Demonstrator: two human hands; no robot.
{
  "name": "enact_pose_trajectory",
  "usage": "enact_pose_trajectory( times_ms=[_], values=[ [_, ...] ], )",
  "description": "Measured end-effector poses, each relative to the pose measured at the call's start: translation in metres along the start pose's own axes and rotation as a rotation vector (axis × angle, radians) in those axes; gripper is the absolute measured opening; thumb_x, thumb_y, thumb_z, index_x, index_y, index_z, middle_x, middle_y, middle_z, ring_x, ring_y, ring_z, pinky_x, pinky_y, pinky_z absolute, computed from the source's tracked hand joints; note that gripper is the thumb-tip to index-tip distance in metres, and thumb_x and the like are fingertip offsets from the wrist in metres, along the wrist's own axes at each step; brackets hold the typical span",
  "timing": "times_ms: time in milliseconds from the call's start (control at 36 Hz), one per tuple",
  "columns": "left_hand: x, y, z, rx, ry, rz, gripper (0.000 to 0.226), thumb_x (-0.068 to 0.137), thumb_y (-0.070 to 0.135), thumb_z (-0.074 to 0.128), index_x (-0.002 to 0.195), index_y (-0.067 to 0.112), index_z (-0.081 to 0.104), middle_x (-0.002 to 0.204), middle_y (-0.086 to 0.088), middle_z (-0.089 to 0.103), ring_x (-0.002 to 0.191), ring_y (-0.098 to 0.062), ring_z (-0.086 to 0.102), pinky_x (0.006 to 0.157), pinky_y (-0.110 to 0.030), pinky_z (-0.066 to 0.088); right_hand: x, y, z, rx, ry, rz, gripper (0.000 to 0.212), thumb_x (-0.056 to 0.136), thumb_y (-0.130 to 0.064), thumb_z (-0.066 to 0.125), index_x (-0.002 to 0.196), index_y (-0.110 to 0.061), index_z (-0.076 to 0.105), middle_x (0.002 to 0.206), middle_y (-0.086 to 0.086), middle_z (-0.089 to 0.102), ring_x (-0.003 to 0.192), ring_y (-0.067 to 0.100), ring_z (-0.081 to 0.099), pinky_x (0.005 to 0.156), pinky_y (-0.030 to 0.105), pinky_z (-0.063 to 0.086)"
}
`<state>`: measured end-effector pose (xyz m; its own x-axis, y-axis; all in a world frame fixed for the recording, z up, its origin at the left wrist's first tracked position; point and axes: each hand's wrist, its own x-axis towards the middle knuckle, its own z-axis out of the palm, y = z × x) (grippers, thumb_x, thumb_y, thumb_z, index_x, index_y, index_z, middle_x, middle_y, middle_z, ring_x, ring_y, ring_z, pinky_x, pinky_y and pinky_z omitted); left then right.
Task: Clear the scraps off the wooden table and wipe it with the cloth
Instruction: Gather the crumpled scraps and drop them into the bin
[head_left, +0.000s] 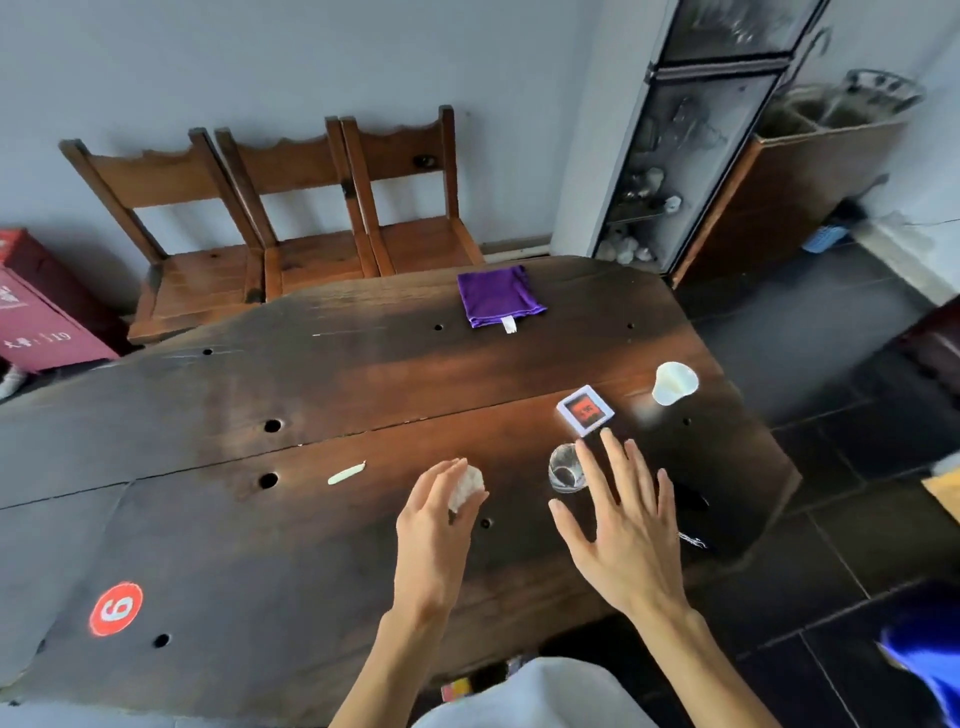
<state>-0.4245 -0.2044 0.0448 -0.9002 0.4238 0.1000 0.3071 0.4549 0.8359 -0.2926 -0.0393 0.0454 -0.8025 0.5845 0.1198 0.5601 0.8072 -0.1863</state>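
On the dark wooden table (322, 395), my left hand (434, 525) curls around a crumpled white tissue ball (467, 488), fingers touching it. My right hand (626, 525) is spread open, palm down, just right of a small clear plastic cup (565, 469) and below a small white card box with a red face (585, 409). A pale green strip (346, 473) lies left of my left hand. A tipped white plastic cup (674, 383) lies near the right edge. The folded purple cloth (497, 296) rests at the far edge.
A red round sticker with a 6 (116, 609) is on the table's near left. Three wooden chairs (311, 218) stand behind the table. A glass cabinet (696, 140) and a brown bin (800, 187) stand at the right; a red box (36, 312) sits at the left.
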Motion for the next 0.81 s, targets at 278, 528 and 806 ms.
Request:
enact_pose_trajectory(
  times_ms=[278,528,806],
  values=[
    [-0.019,0.016,0.048,0.036,-0.165,0.122,0.032,0.086,0.012,0.08,0.118,0.014,0.074,0.125,0.004,0.068,0.106,-0.02,0.067,0.089,-0.044,0.06,-0.055,0.058,-0.014,-0.024,0.001,0.22,0.073,0.095,-0.067,0.033,0.157,-0.028,0.035,0.169,0.003,0.021,0.156,0.029,0.018,0.119,0.063,0.027],
    [-0.038,0.062,0.114,-0.025,-0.265,0.198,0.028,0.083,0.009,0.083,0.109,0.017,0.075,0.113,0.016,0.066,0.094,-0.014,0.066,0.083,-0.027,0.055,-0.094,0.145,-0.035,-0.031,0.01,0.398,0.073,0.096,-0.068,0.029,0.159,-0.031,0.03,0.17,0.0,0.018,0.156,0.026,0.017,0.12,0.062,0.025],
    [-0.077,0.139,0.221,-0.064,-0.347,0.204,0.029,0.08,0.014,0.086,0.107,0.018,0.076,0.108,0.017,0.069,0.082,-0.015,0.064,0.079,-0.002,0.041,-0.13,0.267,-0.068,-0.034,0.047,0.519,0.076,0.094,-0.068,0.033,0.156,-0.026,0.038,0.168,0.006,0.024,0.153,0.032,0.025,0.118,0.063,0.028]
  ],
)
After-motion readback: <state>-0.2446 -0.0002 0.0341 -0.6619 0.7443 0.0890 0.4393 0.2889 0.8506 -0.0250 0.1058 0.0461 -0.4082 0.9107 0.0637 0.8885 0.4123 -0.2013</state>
